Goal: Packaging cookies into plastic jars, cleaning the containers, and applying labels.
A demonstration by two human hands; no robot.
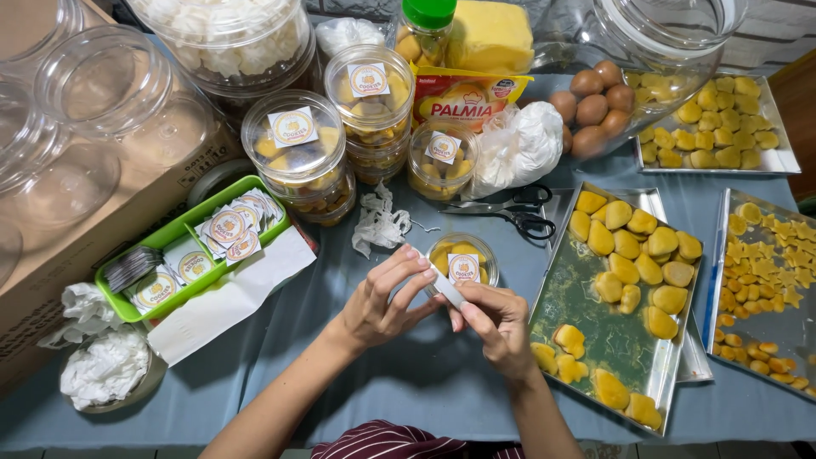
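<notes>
Left hand [384,299] and right hand [495,321] pinching opposite ends of a white tape strip [445,287], long axis slanting between them, just in front of a small labelled cookie jar [463,259] on the bench [408,382]; scissors [510,212] behind, cookie tray [612,340] to the right.

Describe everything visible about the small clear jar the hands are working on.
The small clear jar is a round, see-through plastic tub holding pale yellow cookies. Its clear lid is on and carries a round white sticker with an orange design. It stands upright on the blue-grey tablecloth, just left of the middle baking tray. The left hand and right hand meet at its near side, pinching a pale strip against or just before it.
</notes>
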